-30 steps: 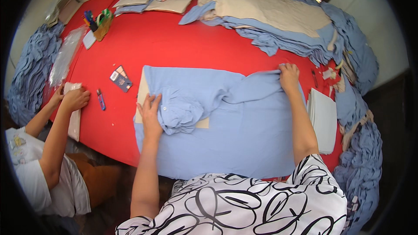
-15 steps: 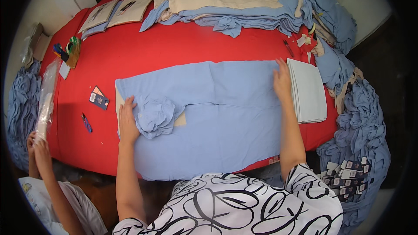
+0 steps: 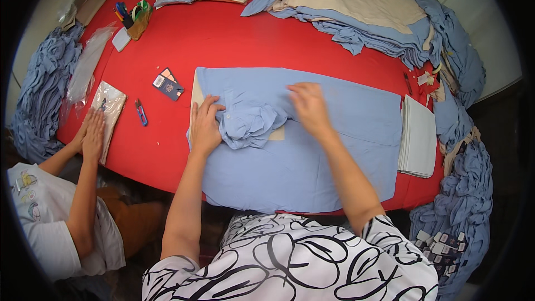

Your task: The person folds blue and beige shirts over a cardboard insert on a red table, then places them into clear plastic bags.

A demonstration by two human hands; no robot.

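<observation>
A light blue shirt (image 3: 345, 150) lies spread flat on the red table (image 3: 223, 36) in front of me. Part of it is bunched into a crumpled heap (image 3: 249, 126) near its left side. Beige board (image 3: 277, 133) peeks out under the heap and along the left edge. My left hand (image 3: 206, 125) rests on that left edge, fingers apart, touching the heap's side. Over the middle of the cloth is my right hand (image 3: 308, 105), slightly blurred, its fingers loosely bent and apart with nothing in them. Whether it touches the cloth I cannot tell.
Right of the shirt sits a stack of pale sheets (image 3: 418, 139). Thread snips (image 3: 141, 112) and hang tags (image 3: 168, 84) lie to the left. A co-worker's hands (image 3: 92, 135) press a bagged packet (image 3: 111, 100). Piled garments (image 3: 348, 0) fill the far side.
My right hand has left the shirt's right edge and moved left toward the heap. My view has shifted. The co-worker's hands now lie flat on a packet.
</observation>
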